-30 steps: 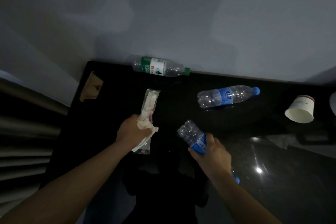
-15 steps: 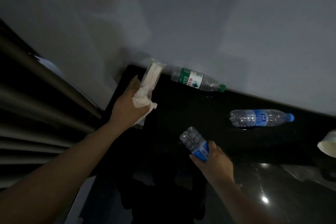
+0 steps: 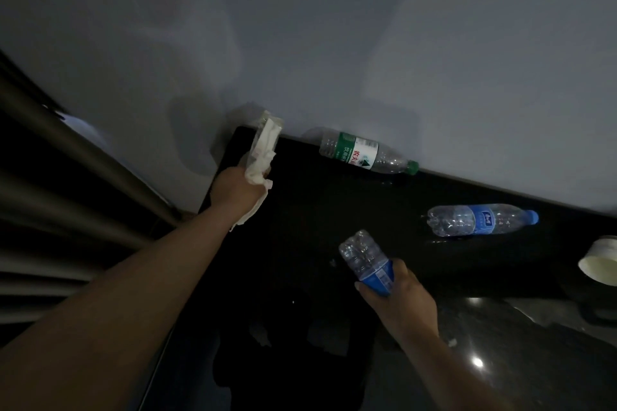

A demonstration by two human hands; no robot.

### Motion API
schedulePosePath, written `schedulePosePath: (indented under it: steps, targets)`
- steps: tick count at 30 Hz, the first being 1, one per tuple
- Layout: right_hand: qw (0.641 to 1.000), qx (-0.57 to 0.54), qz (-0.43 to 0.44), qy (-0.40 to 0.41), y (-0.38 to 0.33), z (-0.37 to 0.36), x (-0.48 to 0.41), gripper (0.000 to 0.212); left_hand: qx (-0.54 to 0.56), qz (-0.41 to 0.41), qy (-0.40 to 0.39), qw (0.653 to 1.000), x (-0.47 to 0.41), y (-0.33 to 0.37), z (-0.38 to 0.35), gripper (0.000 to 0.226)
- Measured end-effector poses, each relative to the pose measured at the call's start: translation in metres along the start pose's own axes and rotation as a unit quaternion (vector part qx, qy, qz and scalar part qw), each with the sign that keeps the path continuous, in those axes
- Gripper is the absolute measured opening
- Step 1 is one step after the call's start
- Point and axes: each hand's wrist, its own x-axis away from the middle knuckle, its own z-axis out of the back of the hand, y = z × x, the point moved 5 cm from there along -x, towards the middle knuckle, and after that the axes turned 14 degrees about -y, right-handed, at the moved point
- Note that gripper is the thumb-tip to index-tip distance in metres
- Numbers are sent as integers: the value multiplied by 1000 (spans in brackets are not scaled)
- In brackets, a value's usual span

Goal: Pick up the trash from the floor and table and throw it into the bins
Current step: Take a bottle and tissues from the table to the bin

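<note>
My left hand (image 3: 238,188) grips a clear plastic wrapper with white tissue (image 3: 263,147) and holds it over the far left corner of the black table (image 3: 300,227). My right hand (image 3: 399,300) grips a clear, blue-labelled bottle (image 3: 365,260) near the table's front, its base pointing up and away. A green-labelled bottle (image 3: 364,153) lies on its side against the wall. Another blue-labelled bottle (image 3: 480,219) lies on its side further right.
A white paper cup (image 3: 601,264) lies tipped at the right edge. A grey wall (image 3: 334,43) runs behind the table. Dark horizontal slats (image 3: 50,193) fill the left side. No bin is in view.
My left hand lifted the wrapper and tissue off the table and carried it towards the far left corner. The view turned left. My right hand kept holding the bottle.
</note>
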Motion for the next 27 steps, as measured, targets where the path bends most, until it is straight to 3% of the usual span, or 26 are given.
schedulePosePath:
  steps: [7, 14, 27]
  targets:
    - [998, -50, -19, 30, -3, 14, 21, 63, 25, -62, -24, 998, 29, 7, -12, 33]
    - [987, -133, -48, 79, 8, 30, 56, 53, 92, -98, -121, 984, 79, 24, -51, 10]
    - [923, -338, -48, 175, 70, 68, 149, 44, 155, -121, -215, 957, 177, 79, -133, 11]
